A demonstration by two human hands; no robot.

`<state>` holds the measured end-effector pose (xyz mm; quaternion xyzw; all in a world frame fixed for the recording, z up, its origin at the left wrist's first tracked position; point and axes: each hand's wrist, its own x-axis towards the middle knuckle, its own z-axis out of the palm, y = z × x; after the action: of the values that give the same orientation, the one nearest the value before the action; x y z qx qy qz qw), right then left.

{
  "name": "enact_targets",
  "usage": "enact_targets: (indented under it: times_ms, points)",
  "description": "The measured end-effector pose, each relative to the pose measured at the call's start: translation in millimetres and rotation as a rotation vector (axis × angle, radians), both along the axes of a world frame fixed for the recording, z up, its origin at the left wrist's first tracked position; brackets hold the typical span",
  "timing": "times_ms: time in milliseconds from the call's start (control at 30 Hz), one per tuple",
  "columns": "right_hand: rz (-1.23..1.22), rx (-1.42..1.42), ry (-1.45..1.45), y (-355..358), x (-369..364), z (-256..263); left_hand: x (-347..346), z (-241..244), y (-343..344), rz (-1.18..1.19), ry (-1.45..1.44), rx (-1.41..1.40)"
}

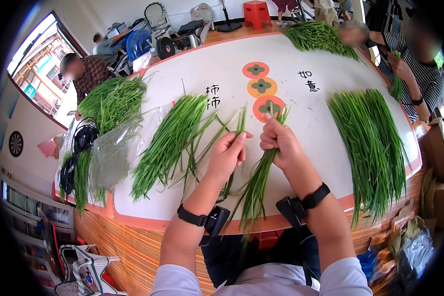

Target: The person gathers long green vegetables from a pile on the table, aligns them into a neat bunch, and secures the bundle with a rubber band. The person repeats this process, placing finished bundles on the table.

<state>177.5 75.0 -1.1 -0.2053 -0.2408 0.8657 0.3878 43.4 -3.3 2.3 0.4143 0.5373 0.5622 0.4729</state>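
My right hand (280, 142) is closed around a bunch of long green leafy stalks, like garlic chives (257, 185), whose leaves hang down over the table's near edge. To its left, my left hand (227, 153) pinches a few green stalks (241, 120) between thumb and fingers, their ends pointing up. A loose pile of the same stalks (174, 137) lies left of my left hand, with several scattered strands between. Further right lies a wide, neatly lined-up row of stalks (370, 148). Both my wrists carry black straps with small devices.
A white table (318, 122) with an orange border bears printed persimmons. Its left side holds another green heap (113, 100), a clear plastic bag (114, 151) and black cables (83, 137). More stalks (314, 37) lie at the far right. Other people are at the left and right edges.
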Motion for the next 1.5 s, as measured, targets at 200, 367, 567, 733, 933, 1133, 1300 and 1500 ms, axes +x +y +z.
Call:
enact_targets:
  times_ms: [200,367,567,733,933,1133,1300,1500]
  points:
    - [0.027,0.089,-0.174,-13,-9,7,0,-12,0,-0.07,0.178,0.04]
    - [0.027,0.158,-0.176,-12,-9,-3,3,-13,1,-0.018,0.32,0.089]
    - [-0.254,-0.015,-0.193,-9,-17,1,-1,-19,6,0.169,0.204,0.184]
    - [-0.1,-0.024,-0.007,5,-1,-9,-4,-7,2,0.117,0.126,0.022]
    - [0.076,0.184,-0.255,-20,-13,11,-3,-20,3,0.129,0.644,0.197]
    - [-0.054,0.165,-0.342,-14,-14,-4,1,-15,2,0.12,0.671,0.25]
    - [-0.516,-0.107,-0.23,7,-8,5,-15,-19,4,0.17,0.765,0.108]
    - [-0.314,-0.286,0.177,42,35,-9,-40,-27,13,0.303,1.166,0.383]
